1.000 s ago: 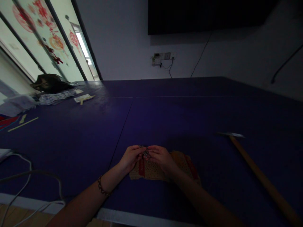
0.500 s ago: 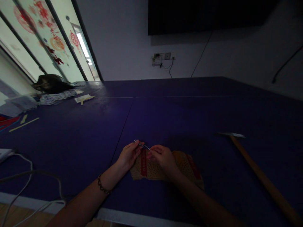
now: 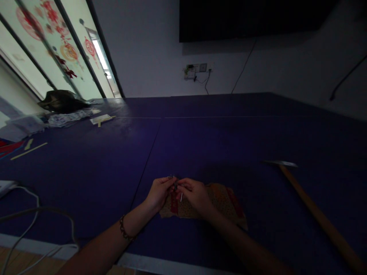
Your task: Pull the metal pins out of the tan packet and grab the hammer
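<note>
We are in a dim room with a pale wall at the far side, a dark screen (image 3: 252,17) mounted high on it and a socket plate (image 3: 197,68) with cords below. Patterned window panels (image 3: 48,46) with red paper cut-outs fill the far left. Before us spreads a broad dark blue surface (image 3: 200,130), split by thin seams. On its right lies a hammer (image 3: 312,208), its pale wooden handle running toward the near right corner and its metal head pointing far. At the far left of the surface we see a dark bag (image 3: 61,100), some papers (image 3: 69,116) and thin pale sticks (image 3: 28,151). Grey cables (image 3: 37,214) loop over the near left edge.

Near the middle of the near edge lies a tan card packet with red stripes (image 3: 223,200), flat on the surface and partly covered by our hands. Our left hand (image 3: 157,193), with a beaded bracelet (image 3: 124,229) on the wrist, and our right hand (image 3: 195,194) meet just above the packet's left end, fingertips pinched together. Between them we hold small thin metal nails (image 3: 175,184); one sliver hangs down from the right fingers. How many pieces there are, we cannot tell in this light. Both hands are closed narrowly on the metal pieces, and the forearms reach in from the near edge.
</note>
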A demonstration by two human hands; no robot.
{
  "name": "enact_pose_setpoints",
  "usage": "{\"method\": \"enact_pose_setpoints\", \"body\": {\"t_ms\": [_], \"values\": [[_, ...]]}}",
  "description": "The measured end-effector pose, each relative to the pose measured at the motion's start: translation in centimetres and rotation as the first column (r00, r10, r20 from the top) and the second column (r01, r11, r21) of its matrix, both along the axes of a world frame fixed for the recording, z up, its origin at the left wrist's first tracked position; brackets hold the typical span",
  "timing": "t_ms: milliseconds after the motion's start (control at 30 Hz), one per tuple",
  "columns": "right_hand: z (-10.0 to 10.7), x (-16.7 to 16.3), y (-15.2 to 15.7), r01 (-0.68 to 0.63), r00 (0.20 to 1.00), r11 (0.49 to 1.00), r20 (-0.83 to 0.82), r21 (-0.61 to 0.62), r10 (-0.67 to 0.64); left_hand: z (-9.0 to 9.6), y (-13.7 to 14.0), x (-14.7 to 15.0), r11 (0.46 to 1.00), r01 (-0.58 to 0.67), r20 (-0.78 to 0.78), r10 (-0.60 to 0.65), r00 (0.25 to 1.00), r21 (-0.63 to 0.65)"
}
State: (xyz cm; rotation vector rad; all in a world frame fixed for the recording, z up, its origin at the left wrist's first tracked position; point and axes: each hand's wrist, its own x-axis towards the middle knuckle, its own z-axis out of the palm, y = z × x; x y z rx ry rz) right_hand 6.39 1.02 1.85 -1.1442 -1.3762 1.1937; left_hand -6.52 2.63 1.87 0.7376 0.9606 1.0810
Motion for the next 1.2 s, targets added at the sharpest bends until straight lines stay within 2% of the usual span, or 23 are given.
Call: {"method": "enact_pose_setpoints", "body": {"t_ms": [100,200,333,500,633,1000,1200], "values": [[-0.3,0.1,0.0,-0.006,1.0,1.0,-0.006,0.025,0.006,0.1,0.2,-0.3,0.998,-0.05,0.0,0.05,0.999,-0.024],[-0.5,0.4,0.2,0.084,0.996,0.996,-0.04,0.039,-0.082,0.0,0.4,-0.5,0.996,-0.038,-0.028,0.036,0.999,-0.077],[-0.7,0.7,0.6,0.165,0.979,0.985,-0.13,0.044,-0.158,-0.1,0.2,-0.4,0.999,-0.001,-0.065,-0.002,0.998,-0.044],[-1.2,-0.1,0.6,0.086,0.969,0.996,-0.234,0.035,-0.076,-0.3,-0.4,0.2,0.995,0.1,-0.064,-0.101,0.993,-0.013],[-1.9,-0.8,0.3,0.078,0.964,0.997,-0.257,0.025,-0.069,-0.5,-0.8,0.7,0.991,0.13,-0.076,-0.132,0.988,-0.027],[-2.5,-1.3,-0.3,0.049,0.968,0.994,-0.249,0.098,-0.023,-0.3,-1.1,0.7,0.986,0.163,-0.009,-0.163,0.987,-0.034],[-2.0,-1.3,-0.8,0.008,0.981,0.99,-0.193,0.143,0.02,-0.4,-0.7,0.5,0.977,0.204,0.075,-0.198,0.977,-0.068]]}}
